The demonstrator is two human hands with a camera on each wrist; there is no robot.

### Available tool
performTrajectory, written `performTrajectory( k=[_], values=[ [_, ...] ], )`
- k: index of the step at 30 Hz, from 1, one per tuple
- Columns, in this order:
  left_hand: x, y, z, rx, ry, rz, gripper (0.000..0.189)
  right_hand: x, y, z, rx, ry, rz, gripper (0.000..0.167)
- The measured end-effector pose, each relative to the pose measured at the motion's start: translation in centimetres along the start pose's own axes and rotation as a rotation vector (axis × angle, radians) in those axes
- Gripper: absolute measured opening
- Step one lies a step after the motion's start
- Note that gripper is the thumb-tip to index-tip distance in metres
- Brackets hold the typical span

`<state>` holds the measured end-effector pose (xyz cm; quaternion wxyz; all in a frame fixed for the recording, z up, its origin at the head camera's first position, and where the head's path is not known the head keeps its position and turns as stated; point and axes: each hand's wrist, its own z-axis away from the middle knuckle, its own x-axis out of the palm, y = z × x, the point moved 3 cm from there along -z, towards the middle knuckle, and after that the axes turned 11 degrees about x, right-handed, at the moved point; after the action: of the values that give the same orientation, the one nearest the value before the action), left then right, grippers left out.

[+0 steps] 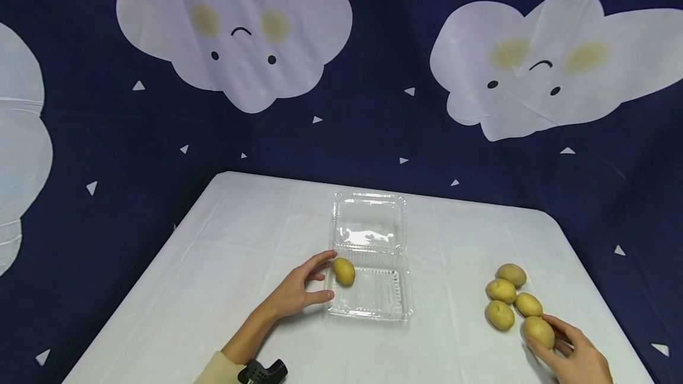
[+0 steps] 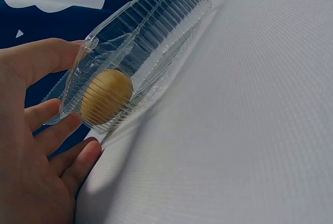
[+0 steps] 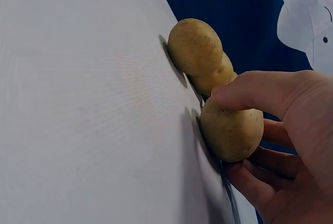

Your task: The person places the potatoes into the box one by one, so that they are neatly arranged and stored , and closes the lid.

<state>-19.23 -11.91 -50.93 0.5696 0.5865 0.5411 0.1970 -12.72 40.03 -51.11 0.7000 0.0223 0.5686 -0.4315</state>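
Observation:
A clear plastic clamshell container (image 1: 373, 292) lies with its lid (image 1: 368, 221) folded back, away from me. Inside, against its left side, sits one potato (image 1: 344, 271), which also shows through the ribbed wall in the left wrist view. My left hand (image 1: 299, 289) rests at the container's left edge, thumb and fingers spread and touching the rim. Over on the right, my right hand (image 1: 578, 351) holds a potato (image 3: 231, 130) between thumb and fingers, low at the tabletop. Several other potatoes (image 1: 500, 291) lie grouped just beyond and left of that hand.
A white cloth covers the table (image 1: 256, 242). Behind it hangs a dark blue curtain (image 1: 373, 135) printed with clouds and small triangles. A black device (image 1: 262, 372) is strapped at my left wrist, near the beige sleeve (image 1: 219, 369).

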Motion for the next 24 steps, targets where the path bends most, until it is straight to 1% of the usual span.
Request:
performTrajectory(
  k=[7,13,16,17,19,24],
  values=[
    [0.0,0.1,0.0,0.024,-0.005,-0.015,0.078,-0.2,-0.2,0.2,0.021,0.020,-0.018,0.105],
    [-0.1,0.2,0.0,0.023,-0.004,-0.025,0.078,-0.7,-0.6,1.1,-0.019,0.089,-0.034,0.100],
    [-0.1,0.1,0.0,0.021,-0.009,-0.026,0.078,-0.9,-0.9,1.5,-0.030,0.102,-0.057,0.098],
    [-0.1,0.1,0.0,0.021,-0.011,-0.027,0.078,-0.9,-1.0,1.6,-0.043,0.108,-0.059,0.097],
    [-0.1,0.1,0.0,0.021,-0.013,-0.029,0.078,-1.0,-1.5,1.9,-0.094,0.122,-0.059,0.093],
    [0.0,0.2,-0.1,0.026,-0.008,-0.031,0.078,-1.0,-2.9,2.7,-0.270,0.182,-0.046,0.081]
  ],
)
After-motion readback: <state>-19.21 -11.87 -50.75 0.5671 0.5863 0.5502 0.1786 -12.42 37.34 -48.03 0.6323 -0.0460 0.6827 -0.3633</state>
